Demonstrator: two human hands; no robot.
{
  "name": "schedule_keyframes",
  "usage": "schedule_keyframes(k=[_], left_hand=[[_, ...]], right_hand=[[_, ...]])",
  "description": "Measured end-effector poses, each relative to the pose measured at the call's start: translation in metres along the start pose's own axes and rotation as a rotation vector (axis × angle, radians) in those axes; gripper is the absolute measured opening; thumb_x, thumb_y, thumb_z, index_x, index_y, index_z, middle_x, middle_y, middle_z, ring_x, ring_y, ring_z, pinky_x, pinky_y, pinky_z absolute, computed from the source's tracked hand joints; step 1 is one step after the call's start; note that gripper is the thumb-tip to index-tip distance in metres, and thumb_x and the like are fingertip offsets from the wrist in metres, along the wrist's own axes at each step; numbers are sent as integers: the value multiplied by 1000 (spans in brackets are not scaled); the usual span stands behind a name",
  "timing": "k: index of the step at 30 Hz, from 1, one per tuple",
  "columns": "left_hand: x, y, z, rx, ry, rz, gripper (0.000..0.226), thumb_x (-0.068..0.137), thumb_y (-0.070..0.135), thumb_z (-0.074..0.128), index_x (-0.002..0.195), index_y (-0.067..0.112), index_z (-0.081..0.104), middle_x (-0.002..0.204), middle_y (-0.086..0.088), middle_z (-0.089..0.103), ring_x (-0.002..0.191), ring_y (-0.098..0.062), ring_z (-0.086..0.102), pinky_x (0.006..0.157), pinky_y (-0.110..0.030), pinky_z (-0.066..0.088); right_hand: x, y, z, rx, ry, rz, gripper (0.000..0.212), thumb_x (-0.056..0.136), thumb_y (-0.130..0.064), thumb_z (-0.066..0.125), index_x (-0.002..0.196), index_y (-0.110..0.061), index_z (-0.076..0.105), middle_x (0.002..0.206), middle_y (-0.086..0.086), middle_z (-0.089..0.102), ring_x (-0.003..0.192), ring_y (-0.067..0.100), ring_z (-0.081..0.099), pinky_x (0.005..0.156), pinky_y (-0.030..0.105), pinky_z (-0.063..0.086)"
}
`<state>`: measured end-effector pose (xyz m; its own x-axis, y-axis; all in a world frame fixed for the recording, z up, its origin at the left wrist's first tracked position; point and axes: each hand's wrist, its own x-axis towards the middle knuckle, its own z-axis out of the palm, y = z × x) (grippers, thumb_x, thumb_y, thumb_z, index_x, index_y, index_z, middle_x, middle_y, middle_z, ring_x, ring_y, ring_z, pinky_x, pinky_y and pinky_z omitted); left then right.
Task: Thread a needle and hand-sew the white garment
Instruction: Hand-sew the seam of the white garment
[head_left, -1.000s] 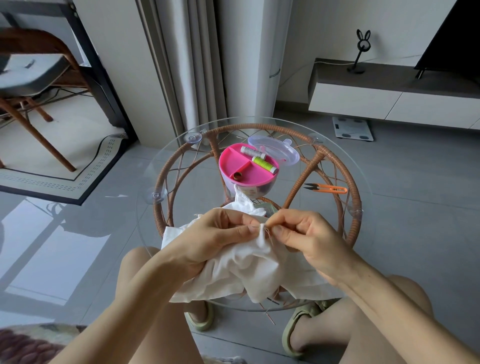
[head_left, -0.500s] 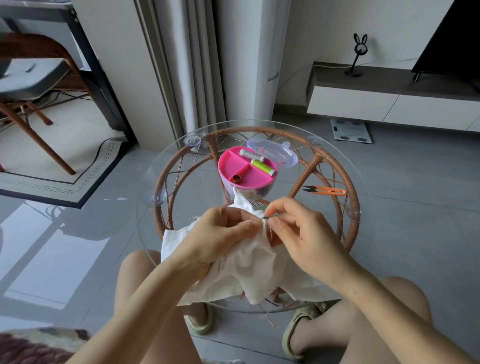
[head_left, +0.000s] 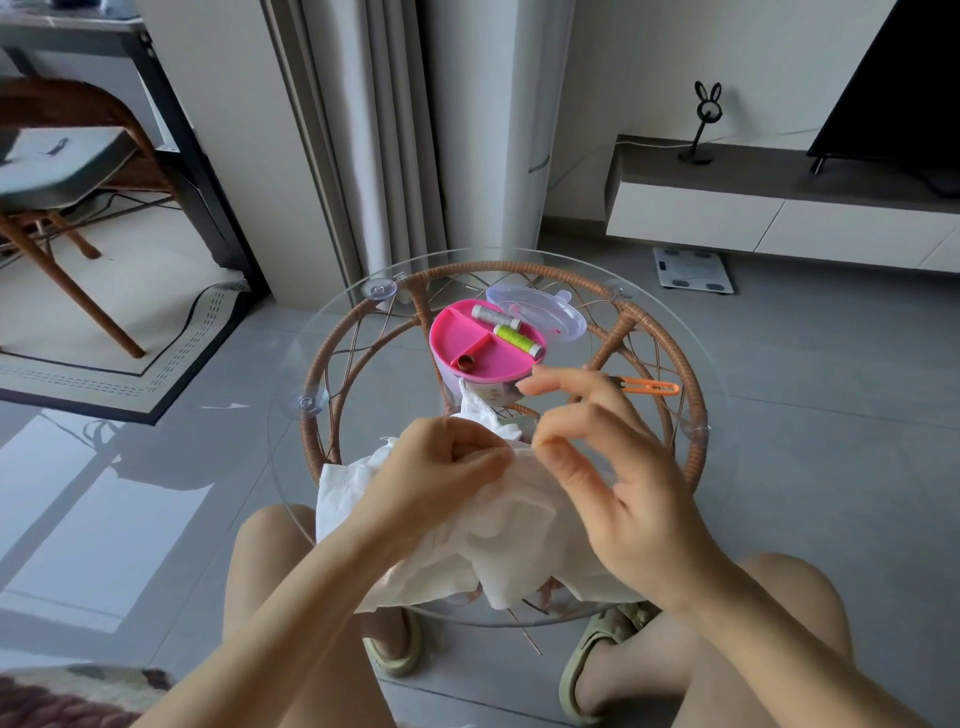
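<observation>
Right hand rose (left hand grips garment).

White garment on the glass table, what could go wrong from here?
The left hand grips the white garment right beside the right hand; the needle is too small to see, so a pricked finger is possible. The right hand's raised fingers are near the pink sewing box and might knock it.

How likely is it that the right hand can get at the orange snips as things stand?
Probably yes. The orange snips lie just beyond the right hand, with nothing between them. But its thumb and forefinger are pinched together, seemingly on the needle, which is too small to see, so those fingers are busy.
</observation>
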<state>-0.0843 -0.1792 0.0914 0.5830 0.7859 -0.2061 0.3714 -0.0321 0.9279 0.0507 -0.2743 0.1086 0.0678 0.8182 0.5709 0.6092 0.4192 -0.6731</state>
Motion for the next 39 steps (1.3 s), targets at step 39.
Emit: schedule_keyframes(k=[39], left_hand=[[-9,9,-33,-153,66,-35,14,87,16,65,75,15,74,70,-4,71,61,-11,63,56,-20,51]], right_hand=[[5,49,-1,-144,-24,304,6,85,-21,68,84,-17,73,71,-4,71,65,10,65,60,30,54]])
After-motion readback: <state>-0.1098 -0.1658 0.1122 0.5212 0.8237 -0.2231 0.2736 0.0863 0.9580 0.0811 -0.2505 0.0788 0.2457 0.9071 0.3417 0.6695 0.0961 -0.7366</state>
